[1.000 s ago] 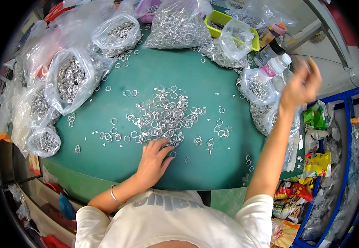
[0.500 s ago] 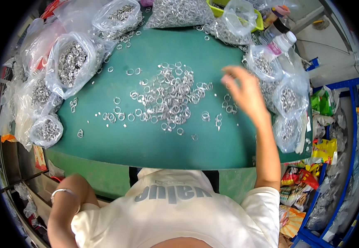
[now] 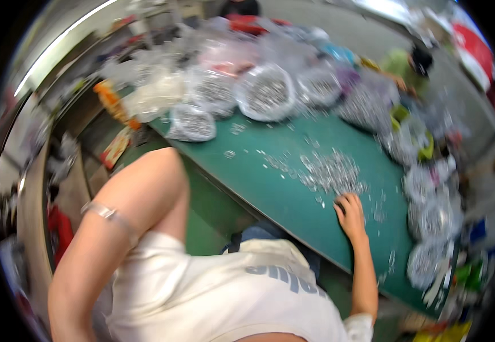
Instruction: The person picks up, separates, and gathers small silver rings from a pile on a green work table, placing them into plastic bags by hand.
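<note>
A loose pile of small silver metal rings (image 3: 330,174) lies on the green tabletop (image 3: 241,176). My right hand (image 3: 351,215) rests at the near edge of this pile, palm down, thumb and fingers apart, with nothing visible in them. More rings (image 3: 278,164) are scattered to the pile's left, among tiny pale bits. My left arm is bent at the elbow (image 3: 165,165), with a silvery band (image 3: 108,212) around it; the left hand itself is outside the picture. The whole view is blurred by motion.
Clear plastic bags of metal parts line the far edge, among them an open bag (image 3: 265,92) and a smaller one (image 3: 192,122). More bags (image 3: 427,262) stand along the right side. A yellow-green basket (image 3: 427,145) sits at the back right. Another person (image 3: 410,68) is beyond the table.
The view has swung to the left and tilted. My right hand has moved from the right-hand bags to the near edge of the ring pile. My left elbow appears higher.
</note>
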A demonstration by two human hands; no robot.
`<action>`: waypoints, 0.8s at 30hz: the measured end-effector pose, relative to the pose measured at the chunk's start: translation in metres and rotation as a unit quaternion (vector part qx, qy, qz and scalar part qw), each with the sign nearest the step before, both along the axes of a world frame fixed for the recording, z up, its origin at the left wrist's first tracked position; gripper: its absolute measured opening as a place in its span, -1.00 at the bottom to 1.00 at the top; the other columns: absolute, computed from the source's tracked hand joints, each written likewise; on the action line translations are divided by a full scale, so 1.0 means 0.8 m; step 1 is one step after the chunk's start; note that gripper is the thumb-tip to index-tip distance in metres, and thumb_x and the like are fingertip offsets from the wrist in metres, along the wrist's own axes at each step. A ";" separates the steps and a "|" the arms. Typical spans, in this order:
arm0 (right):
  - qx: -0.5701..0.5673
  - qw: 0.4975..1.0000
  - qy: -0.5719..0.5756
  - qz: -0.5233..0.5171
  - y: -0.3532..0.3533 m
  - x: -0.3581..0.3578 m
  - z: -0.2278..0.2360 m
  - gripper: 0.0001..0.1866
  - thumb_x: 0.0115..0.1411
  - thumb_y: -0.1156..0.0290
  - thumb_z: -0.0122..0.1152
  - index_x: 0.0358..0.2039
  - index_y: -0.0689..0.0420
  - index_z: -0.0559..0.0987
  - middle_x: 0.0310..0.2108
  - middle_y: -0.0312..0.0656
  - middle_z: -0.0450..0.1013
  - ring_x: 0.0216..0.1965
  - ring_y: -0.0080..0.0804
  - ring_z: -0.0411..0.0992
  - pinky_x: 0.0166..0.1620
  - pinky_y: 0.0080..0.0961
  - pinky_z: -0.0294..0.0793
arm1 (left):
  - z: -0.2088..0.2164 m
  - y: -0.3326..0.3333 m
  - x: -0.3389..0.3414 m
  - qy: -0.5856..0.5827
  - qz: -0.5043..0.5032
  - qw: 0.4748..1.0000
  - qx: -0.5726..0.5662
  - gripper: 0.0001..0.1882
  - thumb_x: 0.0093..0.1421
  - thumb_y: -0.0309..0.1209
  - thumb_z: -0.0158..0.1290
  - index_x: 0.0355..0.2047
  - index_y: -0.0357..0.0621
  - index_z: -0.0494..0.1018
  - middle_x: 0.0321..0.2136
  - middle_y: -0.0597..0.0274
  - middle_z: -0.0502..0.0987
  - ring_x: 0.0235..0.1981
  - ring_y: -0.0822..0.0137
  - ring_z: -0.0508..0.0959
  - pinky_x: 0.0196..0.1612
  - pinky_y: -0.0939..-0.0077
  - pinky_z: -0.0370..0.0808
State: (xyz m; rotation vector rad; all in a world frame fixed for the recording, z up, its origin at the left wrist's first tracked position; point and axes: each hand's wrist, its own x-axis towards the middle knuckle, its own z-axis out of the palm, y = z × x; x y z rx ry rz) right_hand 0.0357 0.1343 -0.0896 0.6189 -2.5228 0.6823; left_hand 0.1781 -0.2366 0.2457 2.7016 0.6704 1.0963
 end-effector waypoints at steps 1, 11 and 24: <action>-0.007 1.000 -0.004 -0.009 0.008 0.005 0.005 -0.83 -0.02 0.52 0.25 -0.36 0.17 0.49 -0.26 -0.07 0.38 -0.13 -0.04 0.32 -0.07 -0.22 0.33 | 0.013 0.003 0.032 -0.001 -0.048 0.999 0.013 -0.83 0.09 -0.40 0.00 -0.36 -0.16 0.55 -0.42 0.25 0.53 -0.40 0.33 0.46 -0.37 0.39 0.29; -0.181 0.958 -0.088 -0.202 0.087 -0.004 0.009 -0.70 0.06 0.61 0.15 -0.15 0.25 0.42 -0.38 -0.05 0.33 -0.35 -0.12 0.32 -0.18 -0.30 0.35 | -0.061 0.074 -0.058 -0.365 -0.161 0.915 -0.059 -0.71 0.26 -0.42 -0.14 -0.39 -0.41 0.52 -0.45 -0.24 0.53 -0.53 0.03 0.52 -0.57 0.32 0.38; 0.083 0.967 -0.126 -0.207 0.010 -0.052 0.044 -0.39 -0.14 0.40 0.42 0.00 0.10 0.45 -0.01 -0.05 0.34 0.04 -0.07 0.25 0.09 -0.11 0.18 | -0.384 0.235 -0.281 0.007 0.766 0.606 -0.216 -0.30 -0.07 -0.34 0.27 0.12 0.00 0.29 0.15 0.12 0.22 0.20 -0.01 0.16 0.14 -0.09 0.16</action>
